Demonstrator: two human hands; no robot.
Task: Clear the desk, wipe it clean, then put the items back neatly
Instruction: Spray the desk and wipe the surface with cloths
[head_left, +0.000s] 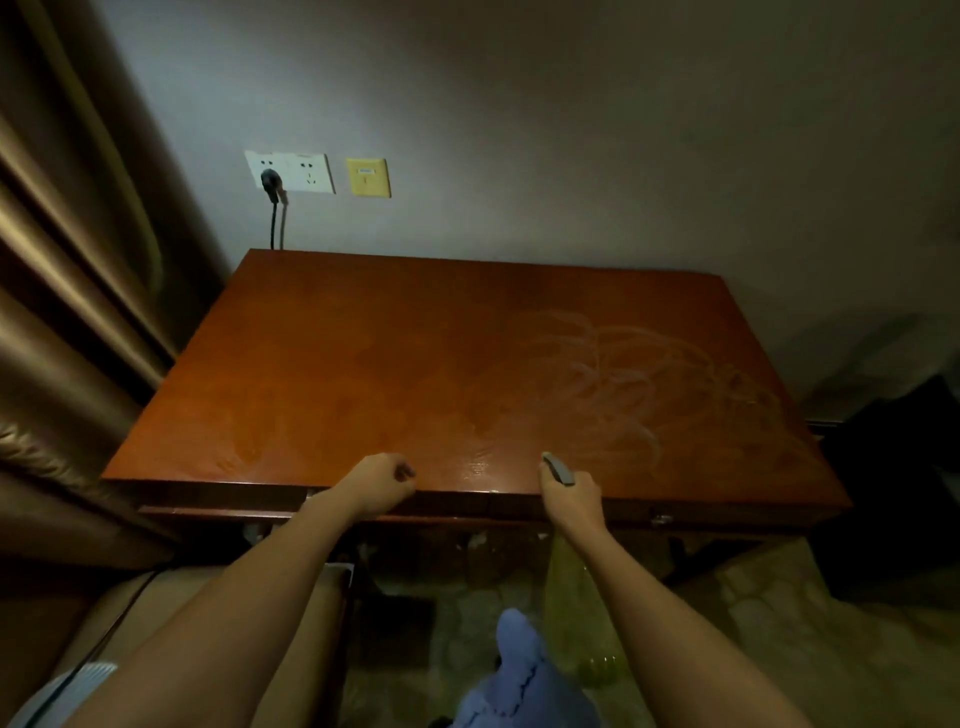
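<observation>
The surface is lying bare of items, its red-brown wood showing pale arcing smears across the right half while the left half is looking more even; the right hand is gripping a small grey object at the near edge, its fingers curled round it, though what the object is cannot be told; the left hand is hovering at the same edge with fingers curled and nothing visibly held; a blue cloth is lying low near the person's legs rather than in either hand. Judging from this, the wiping is seeming unfinished or just drying, and the risk is leaving those streaks to set if items are being returned too soon; setting things onto a damp patch could mark the wood or trap moisture beneath them. A black cord is running from the wall socket down behind the far edge; a careless sweep there could be snagging it and pulling the plug loose.
</observation>
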